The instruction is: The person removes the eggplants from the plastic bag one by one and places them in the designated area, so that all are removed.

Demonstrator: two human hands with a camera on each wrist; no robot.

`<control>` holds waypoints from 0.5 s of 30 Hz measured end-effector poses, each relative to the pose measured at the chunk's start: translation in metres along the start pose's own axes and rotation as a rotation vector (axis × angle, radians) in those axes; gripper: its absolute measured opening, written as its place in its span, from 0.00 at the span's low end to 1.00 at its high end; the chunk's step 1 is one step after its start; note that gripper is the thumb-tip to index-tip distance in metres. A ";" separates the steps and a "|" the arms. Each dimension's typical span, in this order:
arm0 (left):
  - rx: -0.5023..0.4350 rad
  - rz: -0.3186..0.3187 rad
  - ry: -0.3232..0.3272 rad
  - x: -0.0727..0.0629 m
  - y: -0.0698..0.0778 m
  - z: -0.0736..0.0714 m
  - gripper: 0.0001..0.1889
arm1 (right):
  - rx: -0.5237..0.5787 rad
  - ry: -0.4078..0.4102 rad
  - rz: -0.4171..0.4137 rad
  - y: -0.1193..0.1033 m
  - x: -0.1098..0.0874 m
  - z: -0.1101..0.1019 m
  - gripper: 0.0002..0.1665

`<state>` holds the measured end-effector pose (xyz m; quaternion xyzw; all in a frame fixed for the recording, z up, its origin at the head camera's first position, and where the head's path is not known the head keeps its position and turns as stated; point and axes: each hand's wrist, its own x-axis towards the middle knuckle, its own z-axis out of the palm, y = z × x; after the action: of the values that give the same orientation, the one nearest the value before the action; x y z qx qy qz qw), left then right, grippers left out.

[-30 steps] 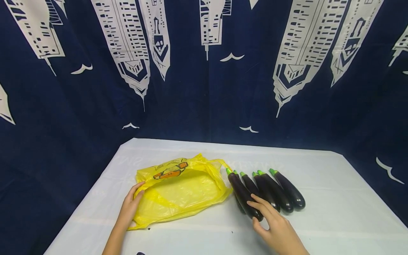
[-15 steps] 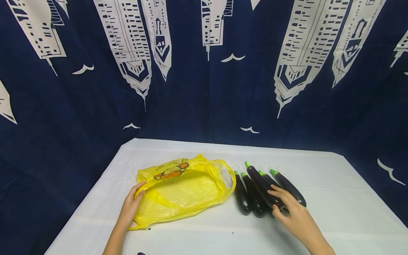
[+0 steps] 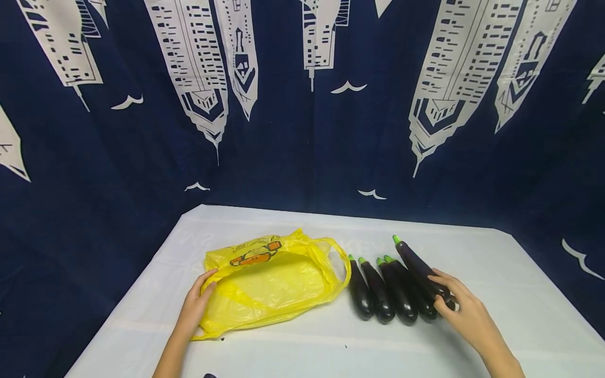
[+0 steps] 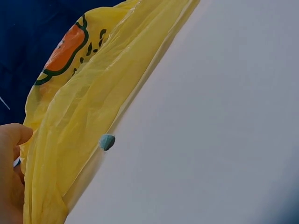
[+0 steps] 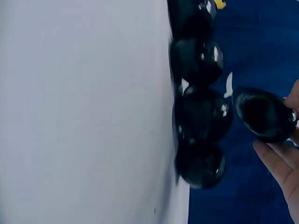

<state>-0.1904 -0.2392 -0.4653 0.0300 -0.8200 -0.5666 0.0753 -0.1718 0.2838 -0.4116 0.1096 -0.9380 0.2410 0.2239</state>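
Note:
My right hand (image 3: pixel 468 310) grips a dark purple eggplant (image 3: pixel 416 265) near its rounded end, thumb on one side and fingers on the other. Its green stem tip points away from me, up and to the left. In the right wrist view the held eggplant (image 5: pixel 261 114) is raised above the others. Several more eggplants (image 3: pixel 402 296) lie side by side on the table, stems at the far end. My left hand (image 3: pixel 194 302) pinches the left edge of a yellow plastic bag (image 3: pixel 279 289), which lies with its mouth spread. The left thumb (image 4: pixel 18 133) shows against the bag.
The white table (image 3: pixel 283 357) carries everything. A dark blue curtain (image 3: pixel 307 147) with white building prints hangs behind it. A bag handle loop (image 3: pixel 347 262) reaches the leftmost eggplant. A small bluish bit (image 4: pixel 107 142) lies by the bag's edge.
My right hand has carried the eggplant rightward, from beside the bag across the row to its right side. The left hand and the bag have stayed nearly in place.

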 end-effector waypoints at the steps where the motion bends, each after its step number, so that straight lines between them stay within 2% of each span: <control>1: 0.000 -0.001 0.000 0.000 0.000 0.000 0.23 | -0.002 0.012 0.003 0.005 0.000 -0.001 0.23; 9: 0.004 -0.011 -0.004 -0.001 0.000 -0.001 0.23 | 0.019 0.069 0.020 0.038 0.004 -0.008 0.23; 15: 0.008 -0.020 -0.006 -0.001 0.001 -0.001 0.23 | -0.022 -0.041 0.128 0.058 0.004 -0.010 0.22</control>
<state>-0.1891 -0.2394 -0.4637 0.0368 -0.8222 -0.5640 0.0670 -0.1897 0.3386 -0.4250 0.0518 -0.9500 0.2424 0.1897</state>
